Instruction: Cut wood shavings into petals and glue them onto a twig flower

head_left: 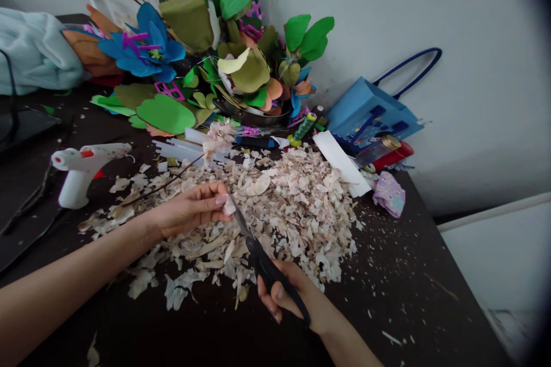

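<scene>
My left hand (192, 210) pinches a small pale pink petal-like piece (229, 205) between thumb and fingers. With its fingers through the handles, my right hand (297, 292) grips black-handled scissors (260, 255), whose blades point up and left and meet the edge of the pale piece. Whether the blades are apart or closed I cannot make out. Under and behind both hands spreads a wide heap of dry, papery pale scraps (297, 212). Just beyond my left hand lies a thin brown twig (172, 179) with a pale pink ruffled cluster (218, 139) at its far end.
A white glue gun (80, 175) stands at left on the dark table (413, 275). Behind the heap are colourful artificial flowers (155, 49), translucent sticks (189, 152), green thread (305, 126) and a white strip (342, 163). A blue bag (365, 109) leans at the wall near crumpled floral fabric (390, 194).
</scene>
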Motion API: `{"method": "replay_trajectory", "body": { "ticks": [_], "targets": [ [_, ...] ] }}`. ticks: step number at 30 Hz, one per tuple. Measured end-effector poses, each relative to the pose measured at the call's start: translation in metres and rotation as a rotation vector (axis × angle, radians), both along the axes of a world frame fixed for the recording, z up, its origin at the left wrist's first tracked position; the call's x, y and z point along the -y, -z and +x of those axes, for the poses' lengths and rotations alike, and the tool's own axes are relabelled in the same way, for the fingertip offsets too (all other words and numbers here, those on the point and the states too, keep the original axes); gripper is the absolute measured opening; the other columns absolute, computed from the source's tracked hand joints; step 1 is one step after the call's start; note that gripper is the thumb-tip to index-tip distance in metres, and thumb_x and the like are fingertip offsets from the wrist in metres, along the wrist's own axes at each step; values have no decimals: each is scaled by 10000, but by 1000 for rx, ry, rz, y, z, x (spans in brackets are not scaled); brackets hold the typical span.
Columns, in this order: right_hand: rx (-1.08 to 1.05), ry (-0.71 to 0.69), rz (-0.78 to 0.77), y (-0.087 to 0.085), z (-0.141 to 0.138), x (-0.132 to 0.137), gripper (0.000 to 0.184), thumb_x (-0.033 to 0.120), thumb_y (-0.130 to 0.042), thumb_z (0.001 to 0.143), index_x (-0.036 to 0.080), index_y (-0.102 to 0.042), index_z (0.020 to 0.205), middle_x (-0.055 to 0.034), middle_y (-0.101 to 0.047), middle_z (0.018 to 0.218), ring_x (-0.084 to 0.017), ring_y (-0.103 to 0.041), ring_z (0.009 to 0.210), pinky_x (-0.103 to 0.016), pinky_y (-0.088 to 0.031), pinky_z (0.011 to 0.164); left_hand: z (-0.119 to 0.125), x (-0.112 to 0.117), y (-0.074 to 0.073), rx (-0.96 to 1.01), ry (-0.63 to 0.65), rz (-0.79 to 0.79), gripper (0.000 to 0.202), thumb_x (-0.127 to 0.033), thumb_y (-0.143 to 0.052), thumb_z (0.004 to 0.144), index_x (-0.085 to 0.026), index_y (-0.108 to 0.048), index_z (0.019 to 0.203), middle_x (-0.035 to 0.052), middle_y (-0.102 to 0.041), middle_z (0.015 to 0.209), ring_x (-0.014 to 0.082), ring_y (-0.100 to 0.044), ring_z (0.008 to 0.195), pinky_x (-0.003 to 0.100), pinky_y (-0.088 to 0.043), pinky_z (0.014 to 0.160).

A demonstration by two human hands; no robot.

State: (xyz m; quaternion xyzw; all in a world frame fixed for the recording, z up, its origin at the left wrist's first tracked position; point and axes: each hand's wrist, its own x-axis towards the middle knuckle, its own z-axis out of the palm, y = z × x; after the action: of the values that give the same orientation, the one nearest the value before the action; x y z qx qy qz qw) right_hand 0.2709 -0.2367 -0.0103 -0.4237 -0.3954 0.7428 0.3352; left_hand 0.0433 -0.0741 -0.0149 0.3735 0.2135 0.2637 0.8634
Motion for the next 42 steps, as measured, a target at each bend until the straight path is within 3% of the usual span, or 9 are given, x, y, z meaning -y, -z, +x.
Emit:
{"method": "replay_trajectory", "body": {
  "ticks": [20,31,36,42],
  "targets": [
    [80,16,23,-7,-4,2,553,698,-656,741,167,-502,742,55,-469,565,-53,-414,441,-188,-358,436,0,-1,-1,17,27,29,156,-219,-737,822,-136,-606,834,15,-666,806,108,-648,710,237,-551,737],
    [73,9,4,-4,-3,3,512,634,-696,751,153,-519,740,56,-472,547,-46,-413,417,-178,-347,419,-3,-6,1,22,78,87,153,-242,-716,841,-137,-605,826,28,-658,801,129,-634,751,225,-504,700],
    [103,11,-12,-6,-2,2,546,667,-699,721,148,-527,737,42,-494,568,-47,-426,422,-177,-333,419,-5,-6,-4,-28,83,112,149,-236,-707,847,-129,-609,815,29,-655,791,131,-633,754,230,-497,703],
    [179,2,2,-7,1,5,473,595,-702,769,147,-552,751,45,-489,557,-61,-440,434,-185,-348,436,-7,-9,-10,-80,110,161,195,-283,-744,816,-126,-629,813,39,-693,821,121,-655,732,211,-503,694]
  ]
}}
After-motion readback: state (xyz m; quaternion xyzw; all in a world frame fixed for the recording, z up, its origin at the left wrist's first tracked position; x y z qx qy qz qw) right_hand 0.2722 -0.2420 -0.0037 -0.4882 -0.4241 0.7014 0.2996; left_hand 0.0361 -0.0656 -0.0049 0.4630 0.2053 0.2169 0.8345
